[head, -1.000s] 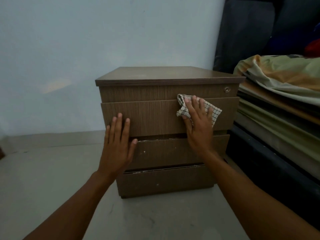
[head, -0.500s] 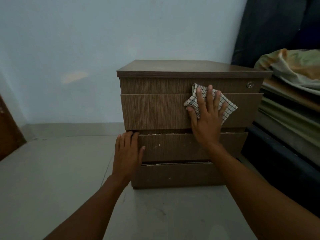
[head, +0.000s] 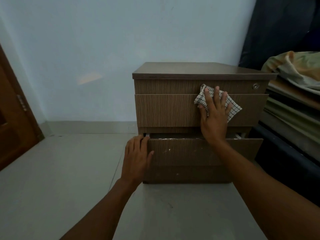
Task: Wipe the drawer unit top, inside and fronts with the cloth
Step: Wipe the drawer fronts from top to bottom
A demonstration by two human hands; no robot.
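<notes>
- Sitting on the grey floor (head: 52,170), the brown wooden drawer unit (head: 199,108) now has its middle drawer (head: 190,151) pulled out a little, so wiping inside can come next.
- The left hand (head: 136,158) has slid down; its fingers curl round that drawer's left edge.
- The right hand (head: 213,116) stays flat, fingers spread wide, pressing the white checked cloth (head: 232,108) on the top drawer front.

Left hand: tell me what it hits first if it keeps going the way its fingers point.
The left hand points up along the open drawer's left edge; it would probably meet the top drawer first.
</notes>
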